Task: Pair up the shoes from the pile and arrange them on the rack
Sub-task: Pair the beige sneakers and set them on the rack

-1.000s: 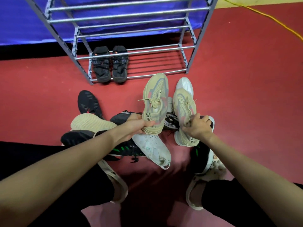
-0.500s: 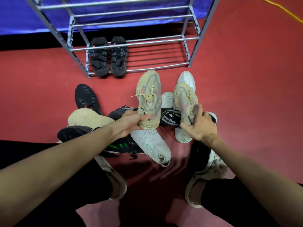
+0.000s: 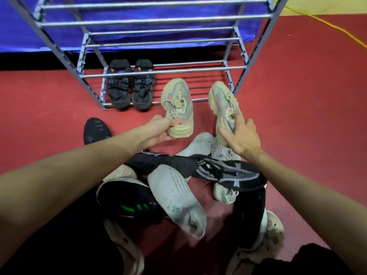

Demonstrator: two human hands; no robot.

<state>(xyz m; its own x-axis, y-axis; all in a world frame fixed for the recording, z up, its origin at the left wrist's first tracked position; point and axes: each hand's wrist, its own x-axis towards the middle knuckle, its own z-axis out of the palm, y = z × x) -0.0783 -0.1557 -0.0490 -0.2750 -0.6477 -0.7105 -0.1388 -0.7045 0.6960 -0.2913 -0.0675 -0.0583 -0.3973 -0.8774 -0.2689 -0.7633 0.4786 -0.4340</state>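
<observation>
The left hand [image 3: 158, 130] grips the heel of one beige sneaker [image 3: 177, 104], thumb on top by the heel tab and fingers curled under the sole, which hides them. The right hand [image 3: 241, 137] holds the second beige sneaker [image 3: 224, 102] near its collar, with two fingers pressed along the laces and the thumb on the inner side; the heel of that shoe is covered by the hand. Both shoes are lifted above the pile with toes pointing toward the metal rack [image 3: 158, 71], side by side but apart.

On the rack's lowest tier, at the left, stands a pair of black shoes [image 3: 130, 84], heels partly behind a front bar. The upper tiers are cut off by the top edge.

Below the hands the pile is a tangle: a black knit shoe with grey pattern [image 3: 224, 171] lies across several white sneakers [image 3: 176, 199], and a black shoe with green marks [image 3: 129, 201] sits half under the left forearm. A lone black shoe [image 3: 96, 130] rests on the red floor [image 3: 307, 116] to the left. How many white shoes lie there is hard to tell, perhaps three.
</observation>
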